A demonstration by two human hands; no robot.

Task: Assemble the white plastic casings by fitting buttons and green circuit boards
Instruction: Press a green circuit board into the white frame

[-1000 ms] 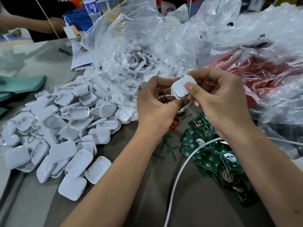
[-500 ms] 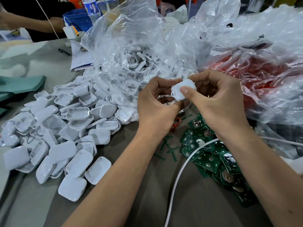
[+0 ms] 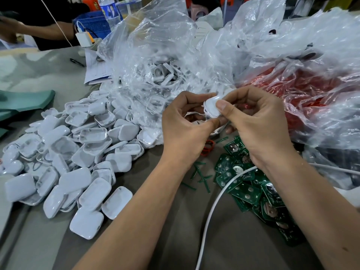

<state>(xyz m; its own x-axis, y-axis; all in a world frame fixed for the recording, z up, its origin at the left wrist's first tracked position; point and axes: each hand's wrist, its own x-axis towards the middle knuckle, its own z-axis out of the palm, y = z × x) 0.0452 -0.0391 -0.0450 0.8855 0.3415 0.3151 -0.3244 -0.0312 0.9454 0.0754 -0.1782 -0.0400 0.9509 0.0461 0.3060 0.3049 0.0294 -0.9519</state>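
A small white plastic casing (image 3: 212, 108) is held above the table between both hands. My left hand (image 3: 185, 129) curls round its left and lower side, thumb beneath it. My right hand (image 3: 257, 123) pinches it from the right, with the thumb pressed on its smooth outer face. The casing's inside is hidden. A large heap of white casings (image 3: 78, 156) lies on the left of the table. Green circuit boards (image 3: 249, 190) are piled under my right wrist.
Clear plastic bags (image 3: 175, 61) of white parts and a bag of red parts (image 3: 311, 98) rise behind my hands. A white cable (image 3: 212, 213) crosses the grey table. Green offcut strips (image 3: 202, 176) and an orange ring (image 3: 208, 149) lie nearby. Another person's arm (image 3: 39, 32) is at far left.
Both hands have lowered slightly and turned the casing. My right thumb has slid further over its outer face, and more of the casing is covered by my fingers.
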